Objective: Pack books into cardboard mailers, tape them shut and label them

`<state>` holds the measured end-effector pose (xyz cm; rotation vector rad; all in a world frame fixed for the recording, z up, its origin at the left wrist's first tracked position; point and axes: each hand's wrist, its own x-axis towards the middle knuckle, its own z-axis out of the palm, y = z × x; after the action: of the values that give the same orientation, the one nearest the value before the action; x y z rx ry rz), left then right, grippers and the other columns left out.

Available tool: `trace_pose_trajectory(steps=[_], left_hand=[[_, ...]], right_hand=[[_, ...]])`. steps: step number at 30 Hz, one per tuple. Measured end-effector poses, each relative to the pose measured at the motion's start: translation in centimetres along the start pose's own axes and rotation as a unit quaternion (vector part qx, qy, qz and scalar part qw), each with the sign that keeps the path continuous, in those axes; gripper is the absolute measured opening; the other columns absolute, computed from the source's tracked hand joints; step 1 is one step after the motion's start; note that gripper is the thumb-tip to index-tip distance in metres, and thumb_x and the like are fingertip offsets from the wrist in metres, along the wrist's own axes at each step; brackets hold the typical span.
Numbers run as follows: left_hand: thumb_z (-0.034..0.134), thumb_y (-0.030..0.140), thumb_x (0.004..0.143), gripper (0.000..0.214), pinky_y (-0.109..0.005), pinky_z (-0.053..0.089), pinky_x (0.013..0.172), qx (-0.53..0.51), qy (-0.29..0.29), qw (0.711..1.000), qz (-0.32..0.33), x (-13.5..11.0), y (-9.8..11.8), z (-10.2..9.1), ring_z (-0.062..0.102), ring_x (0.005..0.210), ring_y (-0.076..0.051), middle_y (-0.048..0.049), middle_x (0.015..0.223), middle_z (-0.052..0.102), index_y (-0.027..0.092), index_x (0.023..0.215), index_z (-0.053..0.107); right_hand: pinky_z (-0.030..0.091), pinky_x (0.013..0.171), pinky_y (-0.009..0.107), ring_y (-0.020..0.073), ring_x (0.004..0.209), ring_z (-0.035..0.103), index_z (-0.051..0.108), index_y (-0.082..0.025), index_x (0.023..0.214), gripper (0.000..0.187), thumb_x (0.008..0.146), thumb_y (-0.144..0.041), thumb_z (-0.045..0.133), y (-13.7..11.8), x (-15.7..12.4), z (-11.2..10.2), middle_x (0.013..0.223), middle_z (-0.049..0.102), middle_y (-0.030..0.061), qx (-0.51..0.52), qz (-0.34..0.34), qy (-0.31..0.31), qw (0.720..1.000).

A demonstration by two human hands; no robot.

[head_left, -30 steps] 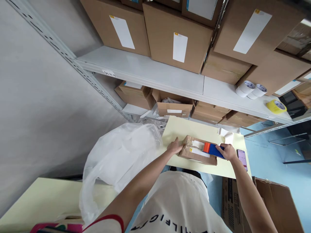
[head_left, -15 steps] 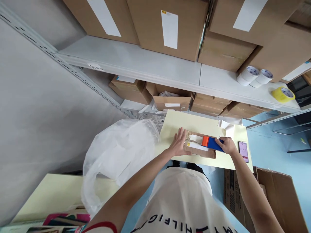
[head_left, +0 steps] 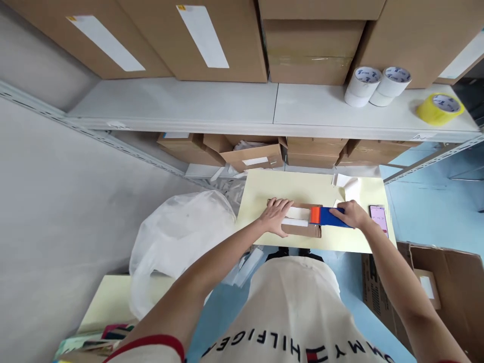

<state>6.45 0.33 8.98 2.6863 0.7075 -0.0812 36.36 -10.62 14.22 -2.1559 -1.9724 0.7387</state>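
Note:
A small brown cardboard box with white labels lies on a pale yellow table. My left hand rests flat on the box's left end, fingers spread. My right hand grips a blue and orange tape dispenser, whose orange end sits on the box's right end.
A phone lies at the table's right edge, white paper scraps behind it. A big clear plastic bag bulges to the left. Tape rolls and a yellow roll sit on the shelf. An open carton stands right.
My left hand moved from the box's left edge onto its top and flattened. The dispenser stays on the box's right end. The view has swung so the shelf looks level.

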Motion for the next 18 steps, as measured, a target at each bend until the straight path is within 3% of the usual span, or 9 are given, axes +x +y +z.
trace_pose_trajectory(steps=[5, 8, 12, 15, 18], left_hand=[[0.077, 0.059, 0.045, 0.126, -0.052, 0.011, 0.115, 0.028, -0.026, 0.999, -0.011, -0.2, 0.1, 0.0, 0.041, 0.129, -0.04, -0.0216, 0.141, 0.046, 0.01, 0.149, 0.027], [0.074, 0.061, 0.051, 0.127, -0.052, 0.003, 0.118, 0.045, -0.037, 0.998, -0.018, 0.0, 1.2, 0.8, 0.029, 0.141, -0.042, -0.0262, 0.151, 0.034, 0.004, 0.151, 0.02], [0.064, 0.072, 0.061, 0.129, -0.053, -0.002, 0.118, 0.05, -0.05, 0.997, -0.011, 2.1, 5.0, 2.9, 0.007, 0.149, -0.039, -0.027, 0.16, 0.011, 0.0, 0.153, 0.009], [0.059, 0.074, 0.066, 0.126, -0.051, -0.002, 0.119, 0.05, -0.046, 0.998, 0.009, 4.0, 7.8, 4.3, 0.002, 0.15, -0.037, -0.0255, 0.161, 0.008, 0.001, 0.153, 0.005], [0.057, 0.071, 0.07, 0.121, -0.048, -0.001, 0.119, 0.053, -0.037, 0.998, 0.007, 5.0, 8.8, 4.9, 0.004, 0.151, -0.035, -0.0231, 0.162, 0.01, 0.002, 0.154, 0.004]], right_hand=[[0.034, 0.054, 0.028, 0.0159, 0.047, 0.048, 0.049, -0.023, 0.055, 0.055, 0.089, -0.063, 0.033, 5.8, -1.5, 2.3, 0.049, 0.055, 0.0028, 0.047, -0.018, 0.01, 0.999], [0.034, 0.056, 0.028, 0.0172, 0.05, 0.052, 0.051, -0.023, 0.059, 0.052, 0.09, -0.06, 0.031, 6.3, -1.4, 4.2, 0.05, 0.055, 0.0036, 0.055, -0.021, 0.022, 0.998], [0.035, 0.058, 0.028, 0.0191, 0.056, 0.058, 0.054, -0.022, 0.063, 0.052, 0.092, -0.056, 0.028, 5.9, -0.9, 5.4, 0.055, 0.06, 0.0062, 0.062, -0.027, 0.017, 0.998], [0.036, 0.059, 0.028, 0.02, 0.059, 0.06, 0.055, -0.021, 0.064, 0.054, 0.093, -0.058, 0.027, 6.1, -0.6, 5.6, 0.059, 0.062, 0.0074, 0.063, -0.029, 0.003, 0.998], [0.036, 0.059, 0.027, 0.0199, 0.06, 0.06, 0.058, -0.021, 0.067, 0.057, 0.091, -0.063, 0.03, 6.6, -0.4, 5.4, 0.06, 0.062, 0.0072, 0.069, -0.035, -0.029, 0.997]])
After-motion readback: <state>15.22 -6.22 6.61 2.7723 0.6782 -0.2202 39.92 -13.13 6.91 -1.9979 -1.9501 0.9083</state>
